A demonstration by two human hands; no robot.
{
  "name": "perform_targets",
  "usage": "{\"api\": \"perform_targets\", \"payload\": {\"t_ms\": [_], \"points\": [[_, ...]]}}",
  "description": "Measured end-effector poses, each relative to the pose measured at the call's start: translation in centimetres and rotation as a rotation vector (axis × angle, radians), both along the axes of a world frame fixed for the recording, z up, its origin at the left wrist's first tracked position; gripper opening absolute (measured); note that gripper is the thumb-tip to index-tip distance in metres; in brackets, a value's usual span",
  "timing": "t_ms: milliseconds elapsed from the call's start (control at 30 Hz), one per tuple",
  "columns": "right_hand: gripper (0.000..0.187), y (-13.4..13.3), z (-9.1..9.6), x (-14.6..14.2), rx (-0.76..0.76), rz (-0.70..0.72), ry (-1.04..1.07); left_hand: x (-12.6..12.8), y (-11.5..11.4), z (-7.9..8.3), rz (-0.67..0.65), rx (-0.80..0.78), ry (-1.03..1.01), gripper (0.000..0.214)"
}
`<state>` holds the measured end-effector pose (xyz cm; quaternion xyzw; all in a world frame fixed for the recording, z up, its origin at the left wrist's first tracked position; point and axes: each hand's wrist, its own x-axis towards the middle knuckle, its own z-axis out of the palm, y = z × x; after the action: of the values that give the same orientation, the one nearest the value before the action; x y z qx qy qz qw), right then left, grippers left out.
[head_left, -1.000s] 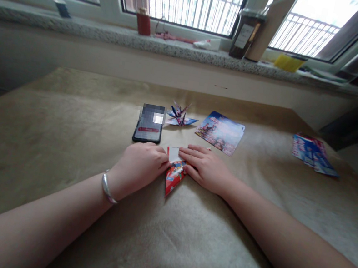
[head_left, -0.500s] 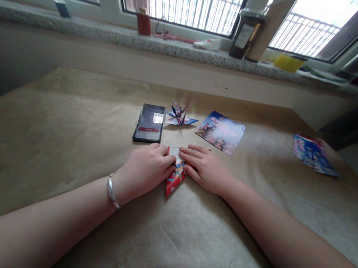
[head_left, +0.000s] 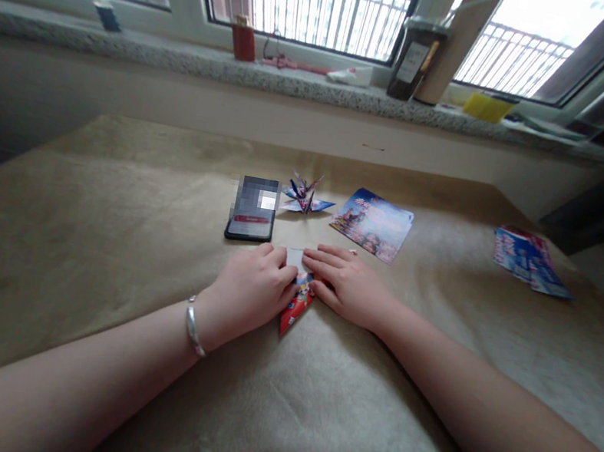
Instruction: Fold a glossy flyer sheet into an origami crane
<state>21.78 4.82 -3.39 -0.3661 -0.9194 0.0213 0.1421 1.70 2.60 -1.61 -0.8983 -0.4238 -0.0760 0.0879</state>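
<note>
A folded piece of patterned paper (head_left: 295, 312) lies on the table, red with printed figures, with a white part at the top and a point towards me. Over its left edge rests my left hand (head_left: 253, 284), fingers curled and closed on the paper, covering much of that side. My right hand (head_left: 353, 286) lies on the right side with its fingers stretched out and flat, the fingertips touching the paper. Just beyond the hands stand a folded paper crane (head_left: 306, 199) and a phone (head_left: 250, 226).
A square picture sheet (head_left: 373, 223) lies behind my right hand. Several patterned sheets (head_left: 532, 263) lie fanned at the far right of the cloth-covered table (head_left: 71, 240). Along the stone windowsill (head_left: 162, 55) stand a dark jar (head_left: 416, 59), a red container (head_left: 243, 40) and a yellow box (head_left: 487, 107).
My left hand has slid slightly right and covers more of the paper's left edge. My right hand is nearly still on the paper.
</note>
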Motion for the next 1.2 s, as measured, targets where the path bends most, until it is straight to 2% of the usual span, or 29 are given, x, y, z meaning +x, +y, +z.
{"api": "perform_targets", "payload": {"t_ms": [300, 700, 967, 1100, 1200], "points": [[0.042, 0.1, 0.0, -0.1, -0.007, -0.006, 0.009, 0.8, -1.0, 0.1, 0.033, 0.006, 0.015, 0.032], [0.016, -0.1, 0.3, 0.2, -0.018, 0.026, 0.131, 0.7, -1.0, -0.2, 0.037, 0.009, 0.007, 0.029], [0.014, -0.1, 0.4, 0.1, -0.035, 0.004, 0.127, 0.6, -0.9, -0.4, 0.028, 0.06, -0.031, 0.027], [0.014, 0.0, 0.4, 0.1, -0.03, -0.003, 0.118, 0.6, -0.5, -1.0, -0.03, 0.039, -0.08, 0.024], [0.014, 0.0, 0.4, 0.1, -0.036, -0.009, 0.108, 0.6, -0.1, -1.5, -0.146, -0.077, -0.123, 0.02]]}}
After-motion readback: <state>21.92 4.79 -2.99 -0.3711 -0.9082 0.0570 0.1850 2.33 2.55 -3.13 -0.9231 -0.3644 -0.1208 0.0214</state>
